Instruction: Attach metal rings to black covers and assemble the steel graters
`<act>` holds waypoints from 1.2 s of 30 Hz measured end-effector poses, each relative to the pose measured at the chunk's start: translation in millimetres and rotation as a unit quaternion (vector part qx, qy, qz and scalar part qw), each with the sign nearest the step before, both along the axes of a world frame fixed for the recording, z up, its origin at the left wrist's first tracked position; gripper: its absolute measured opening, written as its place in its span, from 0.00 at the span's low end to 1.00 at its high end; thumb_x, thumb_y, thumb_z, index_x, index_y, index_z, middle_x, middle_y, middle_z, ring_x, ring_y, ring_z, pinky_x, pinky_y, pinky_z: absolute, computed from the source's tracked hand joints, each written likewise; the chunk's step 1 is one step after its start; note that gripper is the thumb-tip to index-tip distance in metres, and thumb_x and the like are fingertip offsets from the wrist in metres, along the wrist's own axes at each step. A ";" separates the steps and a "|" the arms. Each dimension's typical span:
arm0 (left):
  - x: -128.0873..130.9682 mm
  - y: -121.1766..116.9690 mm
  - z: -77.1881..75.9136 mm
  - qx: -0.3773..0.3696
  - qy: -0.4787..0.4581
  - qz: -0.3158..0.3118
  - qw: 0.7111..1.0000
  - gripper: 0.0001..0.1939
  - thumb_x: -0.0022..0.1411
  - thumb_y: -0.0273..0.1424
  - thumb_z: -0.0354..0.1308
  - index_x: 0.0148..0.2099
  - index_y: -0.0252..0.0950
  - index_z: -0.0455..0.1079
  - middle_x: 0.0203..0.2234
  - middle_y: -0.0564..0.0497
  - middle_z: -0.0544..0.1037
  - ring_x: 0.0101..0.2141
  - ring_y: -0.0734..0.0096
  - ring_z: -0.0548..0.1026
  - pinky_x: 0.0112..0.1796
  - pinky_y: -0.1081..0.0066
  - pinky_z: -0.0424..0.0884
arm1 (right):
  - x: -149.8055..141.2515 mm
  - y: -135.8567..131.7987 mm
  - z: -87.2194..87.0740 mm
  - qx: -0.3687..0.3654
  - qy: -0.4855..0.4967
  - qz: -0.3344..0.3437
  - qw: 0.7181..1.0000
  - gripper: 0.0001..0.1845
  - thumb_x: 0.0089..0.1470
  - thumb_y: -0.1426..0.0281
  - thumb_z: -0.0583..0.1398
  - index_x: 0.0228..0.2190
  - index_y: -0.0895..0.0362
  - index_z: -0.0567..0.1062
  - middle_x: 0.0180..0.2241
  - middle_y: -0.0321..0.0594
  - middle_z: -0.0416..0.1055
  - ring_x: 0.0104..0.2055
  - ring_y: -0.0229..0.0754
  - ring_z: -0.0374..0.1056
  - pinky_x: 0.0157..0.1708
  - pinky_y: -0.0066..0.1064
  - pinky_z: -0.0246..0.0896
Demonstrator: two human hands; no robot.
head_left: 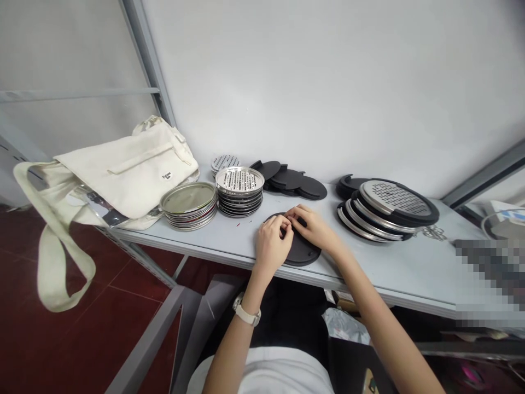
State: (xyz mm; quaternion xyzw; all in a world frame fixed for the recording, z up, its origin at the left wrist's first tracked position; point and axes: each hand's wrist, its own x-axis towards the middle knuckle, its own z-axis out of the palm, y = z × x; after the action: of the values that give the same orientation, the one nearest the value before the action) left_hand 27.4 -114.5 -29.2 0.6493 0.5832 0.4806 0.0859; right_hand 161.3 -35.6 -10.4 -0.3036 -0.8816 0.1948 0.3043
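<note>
A round black disc [301, 250] lies flat on the grey table near its front edge, under both my hands. With fingers bent into a pinch, my left hand [274, 242] is over the disc's left and far part. My right hand [310, 223] reaches across the disc's far right, its fingertips meeting those of the left. Whatever lies between the fingertips is too small or hidden to make out. Beyond them are several black discs with raised rims [289, 179], spread overlapping against the wall.
To the left stand a stack of slotted metal discs [240, 181], a stack of plain metal lids [188, 198] and a cream bag [135, 164], its strap hanging over the edge. At right, slotted metal plates in black holders are piled [396, 198]. The table [229, 241] meets a white wall.
</note>
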 end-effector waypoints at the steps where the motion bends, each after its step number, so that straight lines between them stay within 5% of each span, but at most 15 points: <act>1: 0.0 -0.1 0.0 0.001 -0.001 -0.001 1.000 0.05 0.62 0.24 0.52 0.35 0.39 0.65 0.29 0.55 0.73 0.28 0.74 0.68 0.34 0.73 0.63 | -0.1 -0.3 0.5 0.000 0.001 0.001 1.000 0.08 0.59 0.73 0.51 0.34 0.56 0.71 0.35 0.43 0.67 0.37 0.43 0.66 0.40 0.36 0.63; 36: -0.1 -0.1 0.0 -0.013 0.007 0.003 1.000 0.05 0.62 0.25 0.52 0.35 0.38 0.65 0.29 0.54 0.72 0.28 0.73 0.68 0.34 0.73 0.64 | 2.4 1.8 -0.5 -0.012 0.000 0.016 1.000 0.06 0.59 0.70 0.55 0.33 0.55 0.72 0.34 0.41 0.66 0.35 0.42 0.66 0.38 0.35 0.65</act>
State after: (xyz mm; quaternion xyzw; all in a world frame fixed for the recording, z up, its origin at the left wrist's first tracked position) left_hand 27.3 -114.5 -29.2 0.6493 0.5921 0.4689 0.0889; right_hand 163.7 -33.8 -10.8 -0.2927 -0.8841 0.2101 0.2975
